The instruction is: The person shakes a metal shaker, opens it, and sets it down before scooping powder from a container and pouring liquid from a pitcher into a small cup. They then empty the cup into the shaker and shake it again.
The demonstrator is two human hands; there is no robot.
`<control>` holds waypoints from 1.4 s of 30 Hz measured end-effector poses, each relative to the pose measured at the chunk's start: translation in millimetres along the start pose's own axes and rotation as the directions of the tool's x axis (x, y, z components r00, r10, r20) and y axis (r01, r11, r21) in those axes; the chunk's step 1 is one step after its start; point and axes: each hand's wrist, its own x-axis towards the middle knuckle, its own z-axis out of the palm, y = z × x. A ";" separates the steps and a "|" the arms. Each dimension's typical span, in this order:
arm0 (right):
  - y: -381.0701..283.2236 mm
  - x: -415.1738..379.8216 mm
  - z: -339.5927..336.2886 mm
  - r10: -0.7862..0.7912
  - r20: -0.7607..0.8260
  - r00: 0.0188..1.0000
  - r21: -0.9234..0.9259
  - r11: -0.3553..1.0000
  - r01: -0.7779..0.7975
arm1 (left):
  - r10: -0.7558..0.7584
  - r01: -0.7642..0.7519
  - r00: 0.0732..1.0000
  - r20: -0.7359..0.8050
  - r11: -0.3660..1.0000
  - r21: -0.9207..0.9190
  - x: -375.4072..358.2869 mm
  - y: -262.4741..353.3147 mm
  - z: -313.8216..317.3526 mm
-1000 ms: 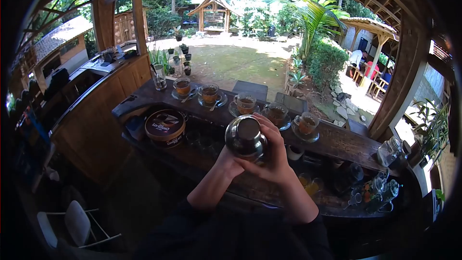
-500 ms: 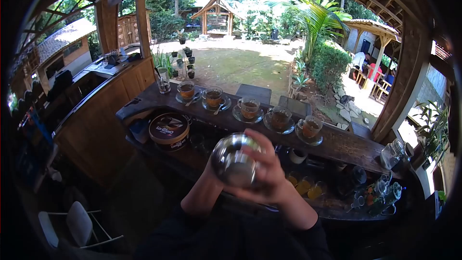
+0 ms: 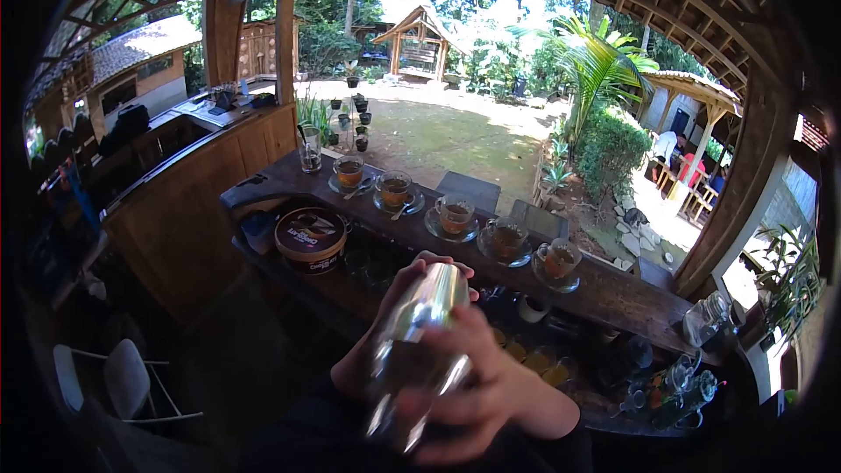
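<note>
A shiny metal cocktail shaker (image 3: 420, 333) is gripped between both of my hands, tilted and smeared by motion. My left hand (image 3: 405, 285) is wrapped round its far end, with fingertips showing over the top. Around the nearer, wider part, my right hand (image 3: 473, 385) is closed, its fingers blurred. Beyond the shaker, glass cups of brown drink stand on saucers along the dark wooden counter (image 3: 613, 287); the nearest ones are a cup (image 3: 505, 236) and another cup (image 3: 558, 257) to its right. Whatever is inside the shaker is hidden.
A round chocolate tub (image 3: 310, 236) sits on the lower shelf at left. Glasses of yellow drink (image 3: 556, 372) are partly behind my right arm. Glass jars (image 3: 705, 320) and pitchers (image 3: 692, 390) stand at right. A white chair (image 3: 129, 377) is at lower left. People sit in the far shelter.
The shaker has swung from showing its round end to lying lengthwise, nearer and lower. My right hand has moved down with it. The view has shifted slightly.
</note>
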 end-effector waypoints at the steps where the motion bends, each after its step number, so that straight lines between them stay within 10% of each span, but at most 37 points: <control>1: -25.7 9.9 -10.6 0.116 0.191 0.975 0.032 0.992 -0.124 | 0.013 -0.008 0.993 0.119 0.999 -0.039 5.6 -0.2 12.2; 4: -10.5 0.5 -10.8 -0.039 0.053 0.998 -0.076 0.996 0.043 | -0.023 0.033 0.994 0.104 0.996 -0.086 21.6 -10.3 18.5; 6: 9.1 -20.4 -35.4 0.333 0.143 0.932 -0.059 0.943 -0.328 | 0.149 -0.139 0.955 -0.258 0.989 0.057 8.5 -33.8 54.0; 7: 21.3 -33.8 -30.8 0.485 -0.058 0.873 -0.015 0.874 -0.486 | -0.047 0.058 0.997 0.056 0.975 -0.214 19.7 -41.7 -5.1; 8: 27.5 -38.7 -26.1 0.622 -0.255 0.740 0.160 0.782 -0.602 | -0.014 0.040 0.968 -0.249 0.994 0.103 23.2 -45.7 3.5; 12: -19.4 -17.7 -45.9 0.365 0.086 0.927 0.053 0.928 -0.370 | 0.292 -0.257 0.925 -0.245 0.952 0.165 -11.9 -64.7 52.7; 14: -48.3 -4.3 -37.1 0.058 0.152 0.987 -0.032 0.998 -0.054 | -0.088 0.111 0.985 0.150 0.983 -0.148 -2.1 -42.1 22.4; 16: -47.3 -14.3 -34.3 0.096 0.150 0.984 -0.047 0.995 -0.090 | -0.084 0.110 0.979 0.187 0.985 -0.131 -6.0 -43.6 15.9; 18: -35.3 -24.2 -34.1 0.146 0.165 0.975 -0.082 0.988 -0.134 | -0.017 -0.012 0.943 -0.332 0.996 -0.084 -14.4 -48.2 13.7; 20: -12.7 -24.2 -36.6 0.389 -0.018 0.921 0.151 0.912 -0.382 | -0.302 0.083 0.936 -0.184 0.694 -0.715 -11.6 -45.1 23.7; 22: -18.1 -8.1 -50.2 0.431 -0.016 0.902 0.131 0.896 -0.425 | -0.178 0.136 0.984 -0.020 0.817 -0.560 -12.5 -42.6 41.3; 24: -36.1 9.4 -70.4 0.198 0.274 0.941 -0.026 0.980 -0.199 | -0.018 -0.006 0.980 -0.199 0.993 -0.119 -0.8 -44.2 37.4; 25: -41.7 7.9 -55.6 -0.053 0.082 0.995 0.049 0.998 0.049 | 0.026 -0.027 1.000 -0.013 0.997 -0.068 -1.7 -46.8 41.2; 28: -46.8 -17.4 -55.2 -0.023 0.122 0.992 -0.074 0.997 0.032 | -0.128 0.137 0.990 0.066 0.980 -0.147 12.5 -60.8 24.2; 29: -34.0 -29.7 -60.9 0.045 0.123 0.991 -0.099 0.995 -0.032 | -0.098 0.078 0.982 -0.159 0.989 -0.129 13.3 -72.3 29.8; 30: -33.6 -32.4 -72.1 0.544 0.192 0.817 0.083 0.821 -0.566 | -0.001 -0.037 0.945 -0.326 0.993 -0.109 5.7 -77.4 61.3; 32: -12.8 -48.7 -57.2 0.555 -0.142 0.820 0.054 0.831 -0.553 | -0.089 0.057 0.964 -0.250 0.990 -0.131 18.6 -82.7 17.9; 34: -17.2 -45.9 -64.5 0.433 -0.034 0.901 0.079 0.900 -0.430 | -0.096 0.061 0.993 -0.066 0.911 -0.407 5.8 -88.2 14.6; 36: -38.6 -20.2 -59.4 0.110 0.088 0.990 -0.071 0.992 -0.104 | 0.268 -0.255 0.959 -0.089 0.957 0.140 2.6 -80.9 46.7; 37: -58.8 -12.6 -62.7 0.191 0.193 0.962 -0.020 0.981 -0.191 | -0.039 0.033 0.997 -0.060 0.996 -0.086 7.7 -59.2 28.5; 39: -64.5 -6.7 -66.1 0.266 0.298 0.917 0.010 0.960 -0.282 | 0.045 -0.033 0.992 0.118 0.995 -0.096 12.8 -57.9 39.8; 41: -30.9 -13.3 -65.0 -0.008 0.138 0.990 -0.035 0.999 0.013 | -0.071 0.074 0.997 0.022 0.970 -0.232 15.2 -62.7 36.2; 42: -24.5 -21.9 -74.0 0.297 0.187 0.936 0.015 0.952 -0.305 | -0.193 0.162 0.980 -0.045 0.912 -0.377 16.7 -71.1 29.0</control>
